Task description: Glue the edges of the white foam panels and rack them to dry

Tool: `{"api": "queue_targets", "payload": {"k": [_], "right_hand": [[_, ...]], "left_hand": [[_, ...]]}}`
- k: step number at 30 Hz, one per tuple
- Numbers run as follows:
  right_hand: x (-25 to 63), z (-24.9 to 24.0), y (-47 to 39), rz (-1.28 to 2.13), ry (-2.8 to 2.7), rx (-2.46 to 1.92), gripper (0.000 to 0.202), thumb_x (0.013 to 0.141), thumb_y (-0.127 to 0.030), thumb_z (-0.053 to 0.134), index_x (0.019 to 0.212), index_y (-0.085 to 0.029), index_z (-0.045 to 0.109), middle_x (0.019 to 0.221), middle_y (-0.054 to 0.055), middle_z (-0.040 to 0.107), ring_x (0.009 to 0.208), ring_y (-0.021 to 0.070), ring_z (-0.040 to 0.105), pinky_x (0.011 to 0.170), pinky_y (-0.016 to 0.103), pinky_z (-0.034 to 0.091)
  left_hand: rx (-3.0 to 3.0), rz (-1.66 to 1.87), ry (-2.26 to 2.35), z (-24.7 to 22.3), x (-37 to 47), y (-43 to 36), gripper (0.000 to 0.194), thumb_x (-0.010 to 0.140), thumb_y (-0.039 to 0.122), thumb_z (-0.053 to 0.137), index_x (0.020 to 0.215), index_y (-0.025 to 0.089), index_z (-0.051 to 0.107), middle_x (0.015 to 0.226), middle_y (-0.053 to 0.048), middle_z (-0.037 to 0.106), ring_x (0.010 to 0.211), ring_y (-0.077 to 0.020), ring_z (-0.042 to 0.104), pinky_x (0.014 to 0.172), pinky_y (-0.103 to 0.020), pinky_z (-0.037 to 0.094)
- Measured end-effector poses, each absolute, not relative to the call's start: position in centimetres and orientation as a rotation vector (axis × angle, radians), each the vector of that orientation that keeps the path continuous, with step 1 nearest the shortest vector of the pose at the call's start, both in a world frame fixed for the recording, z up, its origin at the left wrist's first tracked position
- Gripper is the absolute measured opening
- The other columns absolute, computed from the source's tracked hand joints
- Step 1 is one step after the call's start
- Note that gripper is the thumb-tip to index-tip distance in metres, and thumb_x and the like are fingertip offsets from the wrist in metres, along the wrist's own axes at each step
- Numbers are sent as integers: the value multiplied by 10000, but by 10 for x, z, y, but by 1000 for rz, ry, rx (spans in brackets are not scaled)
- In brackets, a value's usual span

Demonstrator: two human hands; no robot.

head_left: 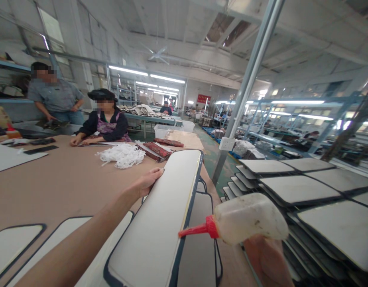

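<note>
One panel (pixel 160 215) lies between the left grip (pixel 149 181), at its left edge, and a bottle (pixel 251 219) in the right grip (pixel 267 255), its nozzle (pixel 195 230) at, perhaps touching, the right edge. More panels (pixel 14 243) lie beneath and left of it on the surface (pixel 79 179). A heap of cords (pixel 122 155) sits beyond, before a co-worker (pixel 107 119). Panel stacks (pixel 300 187) stand right of a post (pixel 245 91).

The bottle (pixel 251 219) hides part of the blurred right hand (pixel 267 257); the view's lower edge cuts the white panel (pixel 160 215).
</note>
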State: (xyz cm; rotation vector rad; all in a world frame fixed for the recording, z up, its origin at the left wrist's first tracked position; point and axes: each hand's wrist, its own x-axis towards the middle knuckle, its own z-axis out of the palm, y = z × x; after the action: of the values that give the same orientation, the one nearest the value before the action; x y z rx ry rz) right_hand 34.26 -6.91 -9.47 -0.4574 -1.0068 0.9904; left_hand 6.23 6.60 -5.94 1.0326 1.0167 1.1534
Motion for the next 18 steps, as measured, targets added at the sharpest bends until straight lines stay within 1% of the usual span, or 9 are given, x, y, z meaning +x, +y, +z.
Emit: {"api": "queue_targets", "payload": {"k": [2,5,9,14,16,18], "right_hand": [[345,-99,-70,1003,-994,-459,592,628,-284,835,1188,-309,646,927,44,765,755,229,722,760,353,586],[349,-105,-71,1015,-1003,-484,588,636,-289,821,1196,-272,645,949,64,760,799,254,719,753,362,588],[350,-105,-72,1029,-996,-534,610,628,-294,821,1207,-247,636,898,65,766,783,260,720,746,365,589],[345,-94,-74,1036,-1028,-564,635,602,-404,832,1185,-232,648,873,84,770,727,259,720,666,351,598],[345,-92,-75,1038,-1027,-583,627,601,-418,831,1173,-229,655,893,97,770,719,262,718,635,354,598],[347,-94,-76,1052,-1017,-604,617,592,-396,836,1159,-226,663,903,105,770,733,273,715,617,363,596]], "left_hand": [[1032,1158,1025,-59,62,68,171,757,240,706,747,176,547,569,32,634,455,-113,573,434,-204,473],[1031,1165,1033,-60,62,73,166,761,248,702,764,172,555,602,15,659,466,-119,587,448,-218,490],[1029,1170,1038,-60,61,79,161,781,261,683,768,173,549,598,10,661,460,-122,589,442,-220,490],[1025,1181,1040,-60,59,84,157,792,257,673,764,176,542,593,11,658,462,-123,592,446,-220,490],[1023,1179,1041,-61,59,85,171,778,258,691,759,177,542,584,16,651,464,-127,595,445,-221,488],[1020,1177,1044,-61,59,86,185,759,259,710,753,178,543,569,24,639,467,-133,599,451,-226,490]]}}
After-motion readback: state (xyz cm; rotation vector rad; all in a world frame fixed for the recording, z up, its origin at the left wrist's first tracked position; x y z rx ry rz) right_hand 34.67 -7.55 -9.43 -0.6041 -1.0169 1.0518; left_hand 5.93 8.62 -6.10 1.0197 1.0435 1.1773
